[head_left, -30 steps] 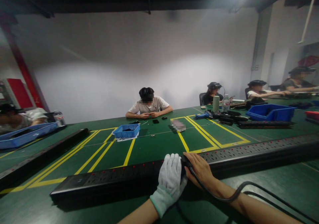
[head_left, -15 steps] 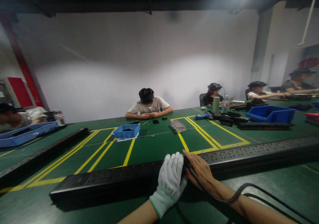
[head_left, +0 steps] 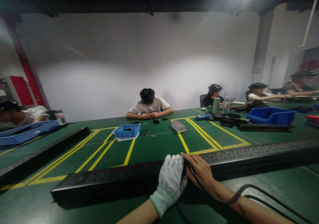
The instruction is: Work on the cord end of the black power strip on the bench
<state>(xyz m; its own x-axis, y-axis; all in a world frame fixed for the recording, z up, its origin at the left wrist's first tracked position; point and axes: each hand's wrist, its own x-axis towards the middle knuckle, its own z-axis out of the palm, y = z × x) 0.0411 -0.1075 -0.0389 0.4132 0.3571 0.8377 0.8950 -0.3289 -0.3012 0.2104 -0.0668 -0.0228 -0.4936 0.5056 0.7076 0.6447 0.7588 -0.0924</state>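
Power strip under left hand and right hand, extending both sides; hands together, grip unclear.

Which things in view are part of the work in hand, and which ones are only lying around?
Probably in the job:
long black socket strip with red dots, under the gloved left hand and bare right hand
thin black cable crossing the right wrist

Seemingly lying about:
light-blue rectangular plastic bin
darker blue plastic bin
pale green cylindrical bottle
blue gun-shaped tool
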